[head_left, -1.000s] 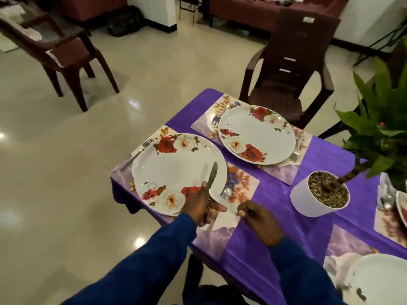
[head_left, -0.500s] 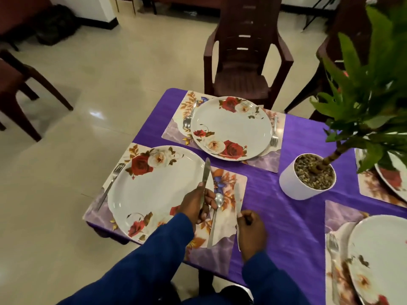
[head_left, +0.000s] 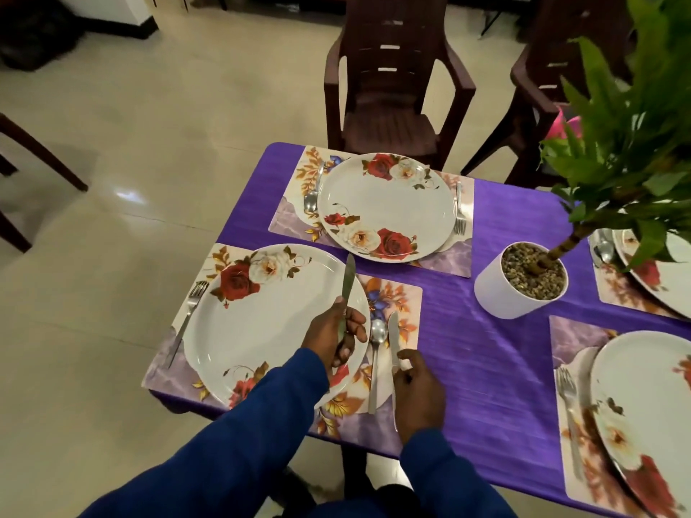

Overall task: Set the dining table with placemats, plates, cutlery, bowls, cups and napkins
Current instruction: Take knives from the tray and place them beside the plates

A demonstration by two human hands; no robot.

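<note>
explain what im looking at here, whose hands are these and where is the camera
No machine here: a person wears a camera on the head, looking down at their own two hands. The purple table carries floral placemats, each with a plate. On the nearest placemat lie a plate, a fork at its left and a spoon at its right. The left hand holds one knife above the plate's edge. The right hand holds a second knife beside the spoon. A potted plant stands mid-table.
</note>
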